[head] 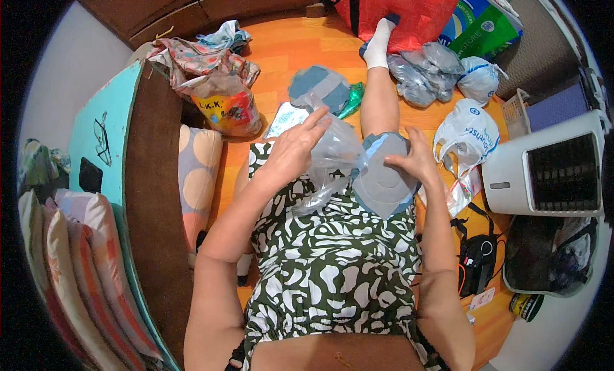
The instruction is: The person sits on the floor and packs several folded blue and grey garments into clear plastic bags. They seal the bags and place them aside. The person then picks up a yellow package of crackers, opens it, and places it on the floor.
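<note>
My left hand (298,149) is at the upper left of my lap, on or just over a clear plastic bag (336,143), its fingers extended; whether it grips the film I cannot tell. A flat stack of grey-blue cut pieces (383,176) lies on my lap and thigh, beside the bag. My right hand (416,156) touches the stack's upper right edge, thumb on top and fingers spread beyond the rim. Further out on the floor sits a round blue-grey piece (320,89) with a lighter strip across it, next to green shiny plastic (354,100).
At left stand a printed plastic sack (228,107), crumpled cloth (206,59) and a dotted cushion (199,179). Filled grey bags (424,73), a white plastic bag (467,136), an air cooler (542,169) and a black pouch (479,263) are at right. A red bag (398,16) stands beyond my foot.
</note>
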Demonstrator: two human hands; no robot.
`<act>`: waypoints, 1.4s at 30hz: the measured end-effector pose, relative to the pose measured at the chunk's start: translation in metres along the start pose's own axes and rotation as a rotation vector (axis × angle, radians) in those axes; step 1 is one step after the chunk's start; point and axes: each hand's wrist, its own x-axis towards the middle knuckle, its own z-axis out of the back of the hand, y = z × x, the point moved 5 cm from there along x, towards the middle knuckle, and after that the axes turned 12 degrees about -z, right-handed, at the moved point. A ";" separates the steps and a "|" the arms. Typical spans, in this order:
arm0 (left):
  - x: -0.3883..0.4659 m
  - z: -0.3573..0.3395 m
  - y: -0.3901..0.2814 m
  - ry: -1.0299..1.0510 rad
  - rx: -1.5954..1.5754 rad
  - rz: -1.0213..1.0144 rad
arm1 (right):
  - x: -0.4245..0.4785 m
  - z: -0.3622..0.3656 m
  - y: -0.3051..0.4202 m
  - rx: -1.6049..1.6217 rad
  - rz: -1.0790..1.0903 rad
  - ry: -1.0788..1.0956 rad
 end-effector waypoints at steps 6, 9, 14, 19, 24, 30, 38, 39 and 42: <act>-0.005 -0.040 0.011 0.056 -0.158 0.004 | -0.009 0.001 -0.008 0.075 -0.172 0.314; -0.007 -0.050 0.014 0.091 -0.200 0.057 | -0.017 0.007 0.016 0.071 -0.209 0.482; -0.007 -0.052 0.020 0.160 -0.190 0.125 | -0.028 0.018 0.017 0.145 -0.055 0.447; -0.012 -0.055 0.022 0.115 -0.158 0.083 | -0.048 0.101 0.067 0.728 0.001 0.106; 0.006 -0.058 0.017 0.451 -0.328 0.405 | -0.058 0.067 0.085 0.784 0.419 -0.034; -0.011 -0.047 0.035 0.037 -1.152 0.288 | -0.062 0.003 0.114 0.388 0.607 0.142; -0.009 -0.028 -0.018 -0.026 -0.299 -0.082 | -0.052 -0.077 0.105 -0.070 0.189 0.384; -0.006 -0.030 -0.032 -0.106 -0.267 -0.180 | -0.047 -0.093 0.093 -0.191 0.060 0.490; 0.005 -0.034 -0.073 0.075 -0.154 -0.259 | -0.043 -0.118 0.071 0.127 0.483 0.047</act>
